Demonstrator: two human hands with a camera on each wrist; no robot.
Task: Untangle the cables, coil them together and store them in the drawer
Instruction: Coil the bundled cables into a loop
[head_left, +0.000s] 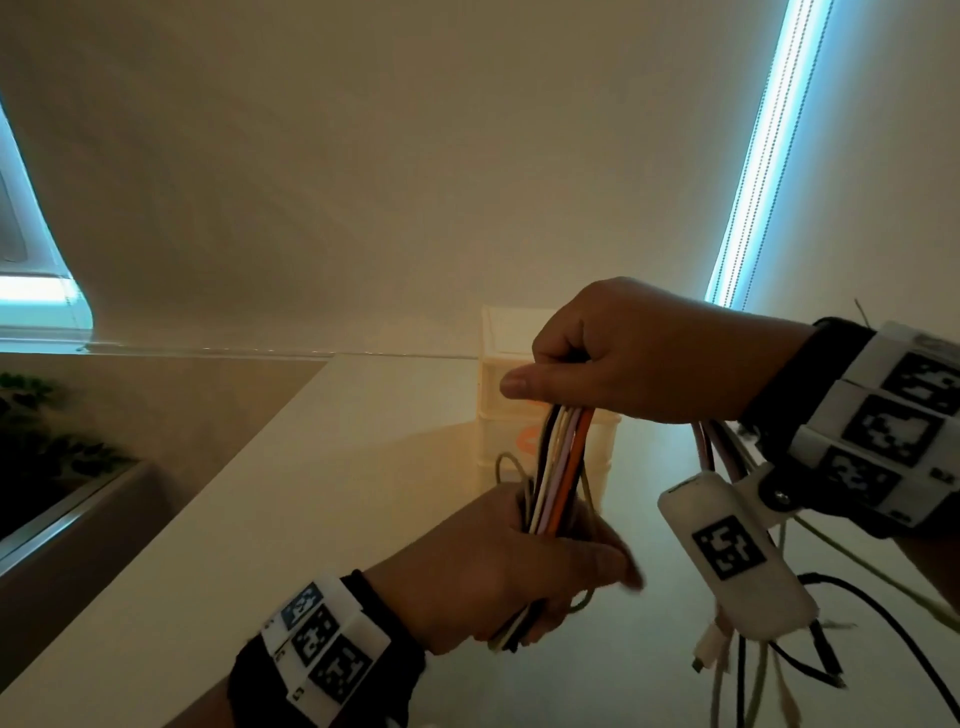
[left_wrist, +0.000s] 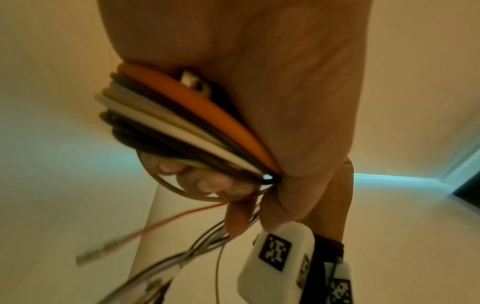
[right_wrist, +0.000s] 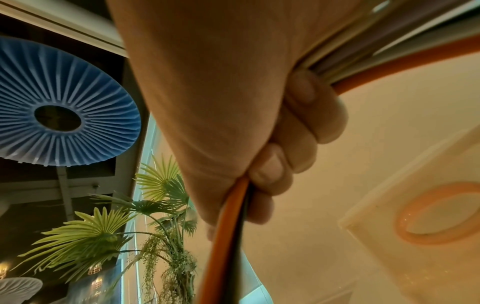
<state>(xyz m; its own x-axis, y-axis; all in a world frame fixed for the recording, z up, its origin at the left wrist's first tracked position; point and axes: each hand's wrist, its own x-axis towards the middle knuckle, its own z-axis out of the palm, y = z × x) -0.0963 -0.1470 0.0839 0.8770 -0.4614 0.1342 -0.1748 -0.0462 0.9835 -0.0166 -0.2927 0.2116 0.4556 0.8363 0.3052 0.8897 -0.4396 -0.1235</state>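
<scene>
Head view: right hand (head_left: 644, 353) at 12, left hand (head_left: 519, 566) at 6 — both clamped on cables (head_left: 563, 467); keep strands parallel, taut — wind even loops.

Cream wall (head_left: 363, 182), white tabletop (head_left: 311, 467)

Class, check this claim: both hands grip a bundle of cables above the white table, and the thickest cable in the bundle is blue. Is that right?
Not quite. Both the left hand and right hand grip the bundle of cables above the white table, but the thickest cable is orange, not blue. The head view shows it.
</scene>
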